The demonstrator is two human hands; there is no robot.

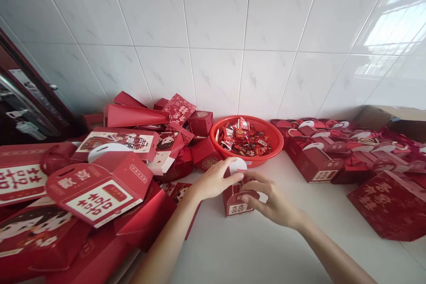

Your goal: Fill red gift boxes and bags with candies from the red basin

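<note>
A small red gift box [229, 202] with a white printed label stands upright on the white tabletop, its top flaps raised. My left hand [214, 179] grips its upper left side, thumb and fingers at the top edge by the rounded white flap. From the right, my right hand [274, 199] has its fingers curled on the front flap and right side. The fingers partly hide the opening, so I cannot see what lies inside. Right behind the box sits an orange plastic basket [281, 144] holding many wrapped sweets [241, 135].
A heap of red gift boxes [100, 202], some folded flat, covers the left side. Rows of closed handled boxes [309, 164] stand at the right, with a larger red box [386, 204] in front and a cardboard box [392, 117] behind. A tiled wall [216, 22] borders the back.
</note>
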